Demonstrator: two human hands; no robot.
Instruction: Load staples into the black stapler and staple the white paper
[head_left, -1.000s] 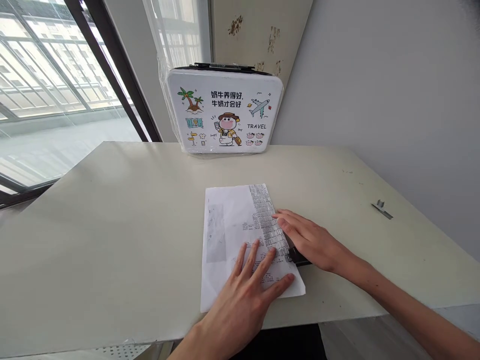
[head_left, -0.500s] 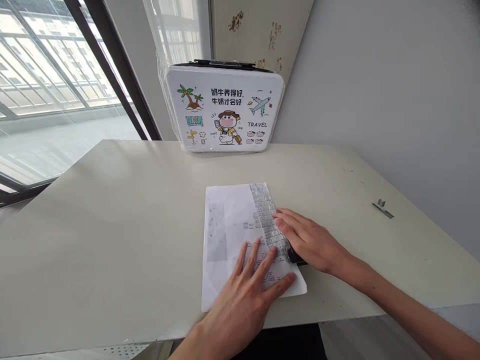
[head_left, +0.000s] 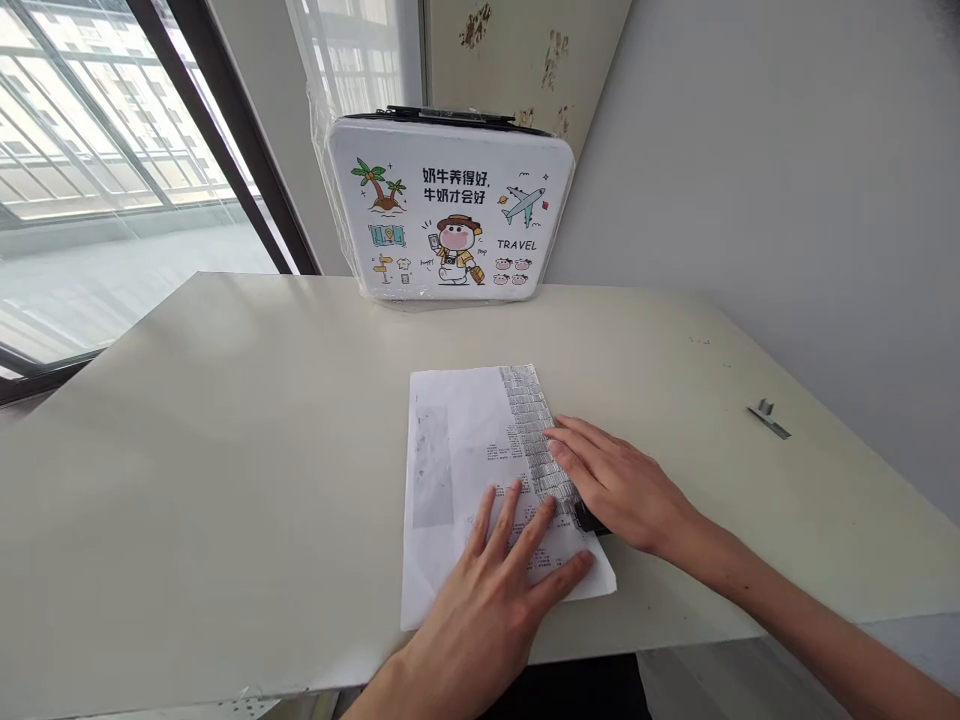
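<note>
A sheet of printed paper (head_left: 480,410) lies on the table, with a band of close-set silvery rows (head_left: 529,415) along its right side. My left hand (head_left: 495,590) rests flat on the sheet's lower part, fingers spread. At the right edge my right hand (head_left: 622,485) lies palm down with straight fingers reaching over the band. Beneath its palm shows the front end of a black tool, seemingly a stapler (head_left: 591,518), touching the paper's edge. The rest of that tool and my right thumb are hidden.
A white cartoon travel case (head_left: 457,220) in clear wrap stands at the back of the table (head_left: 225,480). On the right lies a small grey metal piece (head_left: 768,418). A wall borders the right side, a window (head_left: 112,180) the left.
The view has tilted and shifted very slightly. Both hands, the paper and the black tool stay practically where they were.
</note>
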